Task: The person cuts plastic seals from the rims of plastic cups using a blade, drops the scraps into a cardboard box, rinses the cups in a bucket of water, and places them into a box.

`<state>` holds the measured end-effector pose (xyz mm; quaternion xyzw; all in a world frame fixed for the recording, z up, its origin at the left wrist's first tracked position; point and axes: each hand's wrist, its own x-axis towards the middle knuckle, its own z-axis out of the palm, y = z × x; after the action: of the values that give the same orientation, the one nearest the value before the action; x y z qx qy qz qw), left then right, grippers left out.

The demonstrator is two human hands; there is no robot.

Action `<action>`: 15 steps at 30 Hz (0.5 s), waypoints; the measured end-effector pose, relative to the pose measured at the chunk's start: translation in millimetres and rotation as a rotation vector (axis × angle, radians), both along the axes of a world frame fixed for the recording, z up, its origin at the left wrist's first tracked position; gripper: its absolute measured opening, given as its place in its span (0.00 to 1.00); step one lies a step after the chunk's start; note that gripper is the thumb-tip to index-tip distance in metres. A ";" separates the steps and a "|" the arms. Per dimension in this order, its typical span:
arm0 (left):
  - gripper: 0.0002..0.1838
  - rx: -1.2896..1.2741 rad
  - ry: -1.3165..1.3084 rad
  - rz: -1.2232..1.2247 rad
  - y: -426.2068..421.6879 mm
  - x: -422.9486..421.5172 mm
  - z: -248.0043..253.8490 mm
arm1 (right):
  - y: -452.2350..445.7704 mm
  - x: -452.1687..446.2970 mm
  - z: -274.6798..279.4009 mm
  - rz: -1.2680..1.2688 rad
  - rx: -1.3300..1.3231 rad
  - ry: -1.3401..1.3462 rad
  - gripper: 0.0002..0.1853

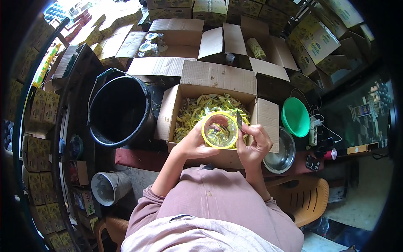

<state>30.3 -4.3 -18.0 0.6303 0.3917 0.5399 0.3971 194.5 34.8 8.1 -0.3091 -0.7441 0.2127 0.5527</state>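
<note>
A clear plastic cup (220,130) with a yellow rim is held up, its round opening facing the camera. My left hand (191,143) is wrapped round its left side. At the cup's right edge my right hand (254,145) pinches a dark, pointed blade (239,119), with the fingers close against the rim. Beneath and behind the cup, an open cardboard box (218,77) holds a heap of yellow and clear plastic strips (194,110). The hands hide part of the box's near side.
A black bucket (119,111) stands left of the box, a grey bucket (110,188) below it. To the right are a green bowl (295,117), a metal bowl (280,152) and a power strip (313,136). Behind, open cartons (179,42) hold cups. An orange chair (300,197) is lower right.
</note>
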 end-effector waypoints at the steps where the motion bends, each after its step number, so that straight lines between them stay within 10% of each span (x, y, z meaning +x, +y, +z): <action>1: 0.35 -0.002 -0.011 0.001 -0.1 -0.5 0.4 | 0.5 -0.3 -0.2 0.013 -0.002 -0.001 0.12; 15: 0.32 0.011 -0.011 0.117 1.4 2.8 1.5 | -1.9 0.2 -0.3 -0.011 0.023 -0.032 0.12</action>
<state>33.1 -2.8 -16.4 0.6056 0.4227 0.5679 0.3633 194.7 32.8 7.8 -0.3100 -0.7536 0.1962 0.5454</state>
